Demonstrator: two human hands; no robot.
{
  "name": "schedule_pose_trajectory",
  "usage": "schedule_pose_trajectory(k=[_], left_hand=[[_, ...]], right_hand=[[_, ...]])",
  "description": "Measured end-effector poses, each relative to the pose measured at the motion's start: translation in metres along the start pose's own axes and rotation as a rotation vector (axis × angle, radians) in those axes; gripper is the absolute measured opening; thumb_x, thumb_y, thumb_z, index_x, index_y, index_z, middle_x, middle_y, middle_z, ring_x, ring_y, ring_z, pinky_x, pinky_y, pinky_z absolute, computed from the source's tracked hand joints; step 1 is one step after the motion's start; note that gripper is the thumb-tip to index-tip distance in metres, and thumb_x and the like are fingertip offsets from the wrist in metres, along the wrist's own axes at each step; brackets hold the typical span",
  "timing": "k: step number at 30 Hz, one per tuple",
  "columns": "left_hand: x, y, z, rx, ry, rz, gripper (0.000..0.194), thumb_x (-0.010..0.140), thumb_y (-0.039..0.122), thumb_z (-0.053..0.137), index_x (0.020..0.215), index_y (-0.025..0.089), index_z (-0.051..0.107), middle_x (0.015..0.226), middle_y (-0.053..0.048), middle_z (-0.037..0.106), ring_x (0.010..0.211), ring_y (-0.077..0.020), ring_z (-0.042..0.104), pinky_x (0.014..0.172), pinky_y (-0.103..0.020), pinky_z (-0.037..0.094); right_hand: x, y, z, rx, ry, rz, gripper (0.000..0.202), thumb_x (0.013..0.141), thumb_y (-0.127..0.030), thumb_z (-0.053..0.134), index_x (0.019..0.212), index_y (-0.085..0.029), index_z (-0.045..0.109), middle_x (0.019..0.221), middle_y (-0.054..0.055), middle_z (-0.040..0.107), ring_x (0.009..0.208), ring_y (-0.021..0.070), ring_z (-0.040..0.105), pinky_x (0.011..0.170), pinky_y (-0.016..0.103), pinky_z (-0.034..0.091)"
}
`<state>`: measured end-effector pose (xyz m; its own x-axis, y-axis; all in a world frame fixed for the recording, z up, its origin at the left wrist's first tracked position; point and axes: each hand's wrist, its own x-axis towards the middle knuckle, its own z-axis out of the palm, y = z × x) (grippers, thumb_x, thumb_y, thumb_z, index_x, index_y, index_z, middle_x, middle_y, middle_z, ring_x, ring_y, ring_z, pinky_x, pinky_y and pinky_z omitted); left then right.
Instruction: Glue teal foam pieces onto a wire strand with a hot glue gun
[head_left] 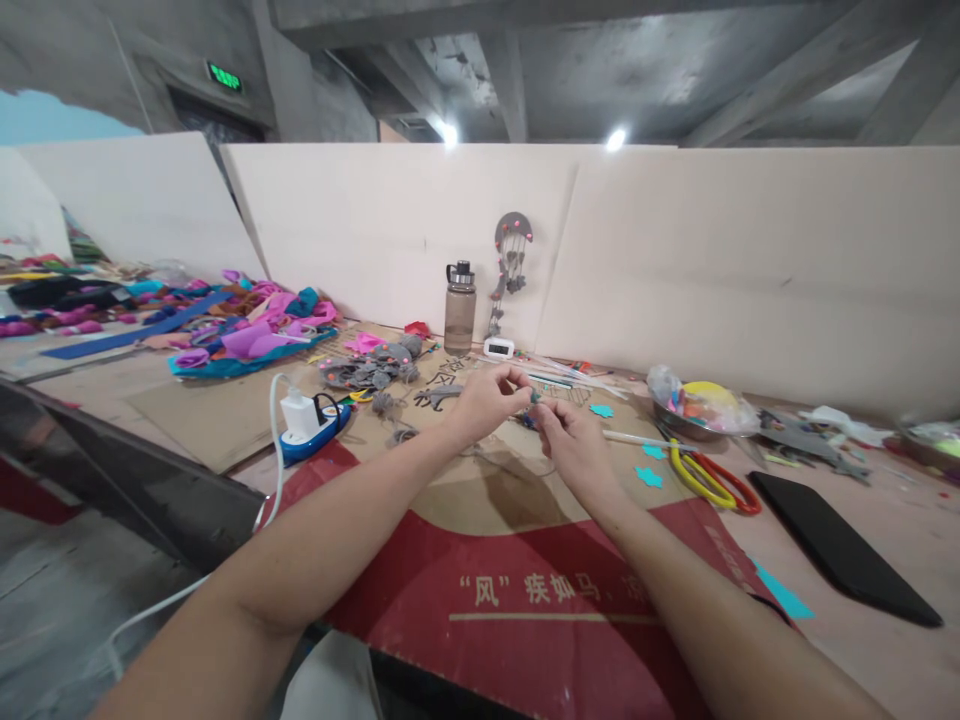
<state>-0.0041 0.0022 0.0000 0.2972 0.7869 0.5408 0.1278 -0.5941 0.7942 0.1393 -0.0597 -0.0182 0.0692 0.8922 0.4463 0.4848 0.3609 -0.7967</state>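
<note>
My left hand [491, 400] and my right hand [568, 440] meet over the cardboard, fingertips pinched together. Between them is a small teal piece [535, 396], too small to make out fully. Grey yarn [517, 468] trails in a loose loop on the cardboard below my hands. Just right of my right hand lie several flat turquoise flower-shaped cutouts [649, 477]. A grey felt strip [439, 394] lies left of my left hand, near small balls of grey yarn [382, 403].
Scissors with yellow and red handles [712, 480] and a black phone [844, 548] lie at right. Behind them stands a metal bowl [694, 425] of scraps. A bottle [460, 315] stands at the back, a blue power strip [315, 440] at left, and coloured fabric [259, 335] beyond.
</note>
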Motion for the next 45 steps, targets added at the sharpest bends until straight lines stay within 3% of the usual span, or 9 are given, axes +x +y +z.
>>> schedule_pose_trajectory(k=[4, 10, 13, 21, 24, 29, 36, 42, 45], left_hand=[[0.002, -0.006, 0.000, -0.217, 0.050, -0.074, 0.012, 0.071, 0.025, 0.064, 0.077, 0.016, 0.059, 0.061, 0.005, 0.053, 0.051, -0.0052, 0.043, 0.050, -0.019, 0.035], [0.017, -0.012, -0.019, -0.660, 0.237, -0.164, 0.023, 0.066, 0.027, 0.073, 0.076, 0.016, 0.056, 0.058, 0.007, 0.049, 0.044, -0.0029, 0.038, 0.041, -0.017, 0.025], [0.025, -0.009, -0.038, -0.896, 0.318, -0.134, 0.026, 0.063, 0.023, 0.076, 0.075, 0.018, 0.054, 0.058, 0.007, 0.049, 0.046, -0.0032, 0.040, 0.040, -0.016, 0.025], [0.032, 0.002, -0.070, -1.038, 0.471, -0.111, 0.024, 0.077, 0.029, 0.070, 0.069, 0.019, 0.050, 0.059, 0.004, 0.054, 0.048, -0.0050, 0.042, 0.042, -0.019, 0.029], [0.031, 0.000, -0.064, -1.051, 0.404, -0.090, 0.022, 0.076, 0.027, 0.072, 0.073, 0.019, 0.051, 0.066, 0.004, 0.058, 0.049, -0.0036, 0.045, 0.042, -0.017, 0.029], [0.027, 0.002, -0.049, -0.964, 0.347, -0.113, 0.028, 0.072, 0.027, 0.077, 0.080, 0.019, 0.051, 0.071, 0.005, 0.061, 0.051, -0.0031, 0.049, 0.043, -0.015, 0.033], [0.022, 0.001, -0.038, -0.950, 0.255, -0.127, 0.033, 0.068, 0.026, 0.080, 0.085, 0.018, 0.054, 0.067, 0.006, 0.057, 0.050, -0.0034, 0.049, 0.043, -0.016, 0.034], [0.024, -0.005, -0.036, -0.916, 0.259, -0.154, 0.041, 0.063, 0.023, 0.082, 0.093, 0.017, 0.056, 0.072, 0.004, 0.060, 0.052, -0.0039, 0.051, 0.044, -0.016, 0.034], [0.023, -0.005, -0.034, -0.826, 0.257, -0.121, 0.046, 0.061, 0.023, 0.083, 0.096, 0.018, 0.054, 0.068, 0.006, 0.057, 0.050, -0.0033, 0.048, 0.045, -0.016, 0.031]], right_hand=[[-0.003, -0.001, 0.005, 0.091, -0.066, 0.067, 0.027, 0.089, -0.042, 0.044, 0.080, -0.020, 0.058, 0.061, -0.002, 0.052, 0.050, 0.0130, 0.044, 0.049, 0.026, 0.036], [-0.013, -0.012, 0.008, -0.254, -0.259, -0.427, 0.026, 0.094, -0.029, 0.046, 0.082, -0.019, 0.067, 0.089, 0.007, 0.066, 0.085, 0.0186, 0.060, 0.083, 0.033, 0.047], [-0.015, -0.019, 0.005, -0.328, -0.374, -0.542, 0.029, 0.097, -0.031, 0.045, 0.087, -0.020, 0.070, 0.094, 0.007, 0.069, 0.092, 0.0192, 0.061, 0.087, 0.034, 0.045], [0.019, 0.009, -0.039, -0.537, 0.071, -0.059, 0.024, 0.089, -0.037, 0.052, 0.079, -0.019, 0.065, 0.074, 0.006, 0.068, 0.068, 0.0187, 0.061, 0.061, 0.028, 0.039], [0.024, 0.037, -0.044, -0.690, -0.014, 0.044, 0.031, 0.075, -0.040, 0.067, 0.053, -0.023, 0.053, 0.047, 0.002, 0.053, 0.046, 0.0158, 0.048, 0.047, 0.027, 0.030], [0.020, 0.064, -0.036, -0.490, -0.096, 0.042, 0.034, 0.061, -0.022, 0.070, 0.042, -0.025, 0.042, 0.036, -0.004, 0.041, 0.033, 0.0094, 0.032, 0.038, 0.025, 0.021], [0.024, 0.057, -0.029, -0.405, -0.079, 0.232, 0.019, 0.068, -0.025, 0.059, 0.051, -0.024, 0.051, 0.036, -0.004, 0.045, 0.033, 0.0134, 0.040, 0.036, 0.025, 0.027], [0.028, 0.043, -0.029, -0.318, 0.026, 0.227, 0.002, 0.068, -0.023, 0.057, 0.069, -0.024, 0.059, 0.056, 0.002, 0.061, 0.054, 0.0207, 0.058, 0.050, 0.030, 0.040], [0.025, 0.033, -0.025, -0.166, 0.098, 0.219, 0.023, 0.070, -0.025, 0.057, 0.092, -0.023, 0.060, 0.072, 0.005, 0.067, 0.063, 0.0239, 0.063, 0.057, 0.033, 0.045]])
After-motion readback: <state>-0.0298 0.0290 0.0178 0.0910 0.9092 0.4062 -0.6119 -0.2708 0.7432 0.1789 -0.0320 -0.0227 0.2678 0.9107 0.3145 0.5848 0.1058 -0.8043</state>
